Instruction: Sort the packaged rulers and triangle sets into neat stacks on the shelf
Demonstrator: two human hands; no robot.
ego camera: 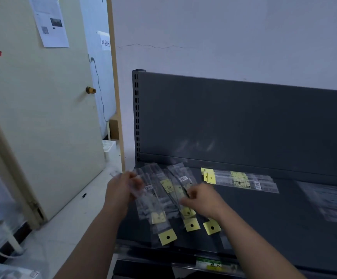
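A loose pile of packaged rulers (164, 195) in clear sleeves with yellow hang tabs lies fanned out on the left of the dark shelf (274, 218). My left hand (123, 188) is closed around a clear ruler pack lifted at the pile's left edge; motion blurs it. My right hand (202, 200) rests on the pile's right side, fingers pinching a pack. A tidy stack of ruler packs (240, 180) lies crosswise further back, to the right. Blurred clear packages (332, 202) sit at the far right; I cannot tell which kind they are.
The shelf's dark back panel (244, 121) rises behind the packs, with a slotted upright (137, 117) at its left. A cream door (39, 117) stands open on the left over a light floor. A price label strip (214, 264) runs along the shelf's front edge.
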